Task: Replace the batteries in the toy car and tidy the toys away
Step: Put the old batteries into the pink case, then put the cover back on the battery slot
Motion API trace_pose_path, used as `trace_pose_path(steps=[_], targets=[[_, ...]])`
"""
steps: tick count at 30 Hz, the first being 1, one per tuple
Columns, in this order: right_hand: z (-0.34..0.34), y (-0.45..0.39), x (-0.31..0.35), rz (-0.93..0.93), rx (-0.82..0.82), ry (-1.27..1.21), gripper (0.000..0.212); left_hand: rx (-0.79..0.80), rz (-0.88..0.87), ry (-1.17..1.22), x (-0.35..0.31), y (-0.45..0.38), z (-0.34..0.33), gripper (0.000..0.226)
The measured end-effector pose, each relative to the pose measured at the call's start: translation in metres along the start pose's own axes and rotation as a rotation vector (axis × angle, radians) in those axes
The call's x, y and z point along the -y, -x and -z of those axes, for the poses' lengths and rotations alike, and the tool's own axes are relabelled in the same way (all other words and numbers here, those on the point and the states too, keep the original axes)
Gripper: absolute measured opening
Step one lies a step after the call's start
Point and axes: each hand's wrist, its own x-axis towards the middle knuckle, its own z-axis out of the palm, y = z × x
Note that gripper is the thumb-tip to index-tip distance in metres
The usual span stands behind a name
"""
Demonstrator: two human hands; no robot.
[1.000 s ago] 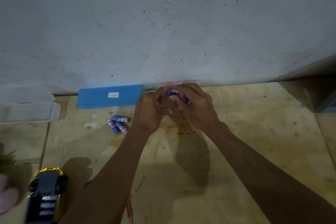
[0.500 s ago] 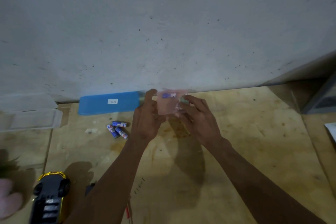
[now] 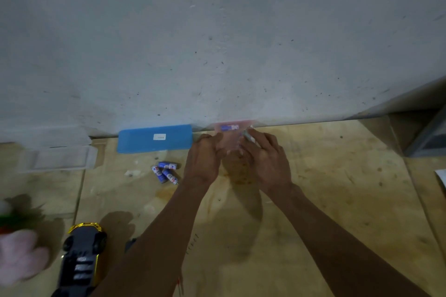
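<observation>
Grey concrete wall rises behind a stained plywood table (image 3: pixel 337 200). Both hands hold a small clear pink pouch (image 3: pixel 229 137) at the wall's foot, one battery (image 3: pixel 229 127) showing inside it: the left hand (image 3: pixel 205 159) has its grip clenched on the pouch's left edge, the right hand (image 3: pixel 265 154) pinches its right side. Three loose batteries (image 3: pixel 166 172) lie just left of the hands, near a blue case (image 3: pixel 154 138). The toy car (image 3: pixel 82 260) lies upside down at the near left edge, beside a blurred pink plush toy (image 3: pixel 19 255).
</observation>
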Motion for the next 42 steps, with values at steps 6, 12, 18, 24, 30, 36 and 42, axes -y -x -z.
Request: trace_pose_path(steps=[6, 12, 18, 24, 30, 36, 42], targets=[[0.031, -0.005, 0.028, -0.167, 0.308, 0.024, 0.055, 0.168, 0.037, -0.049, -0.008, 0.003, 0.013, 0.035], [0.041, -0.011, 0.046, -0.26, 0.403, 0.095, 0.06, 0.19, -0.024, -0.028, 0.008, 0.034, 0.041, 0.055], [0.041, 0.028, 0.092, -0.283, 0.197, -0.103, 0.05, 0.101, -0.022, 0.083, 0.033, 0.088, 0.09, 0.052], [0.037, 0.086, 0.163, -0.308, 0.022, -0.323, 0.042, -0.006, -0.04, 0.205, 0.071, 0.156, 0.146, 0.047], [0.016, 0.092, 0.231, -0.245, -0.006, -0.351, 0.038, -0.206, 0.053, 0.156, 0.134, 0.231, 0.179, 0.056], [-0.034, 0.059, 0.243, -0.176, 0.029, -0.204, 0.04, -0.063, 0.185, 0.138, 0.192, 0.269, 0.155, 0.094], [-0.087, 0.033, 0.218, -0.082, 0.076, 0.034, 0.046, 0.002, 0.233, 0.047, 0.21, 0.261, 0.129, 0.116]])
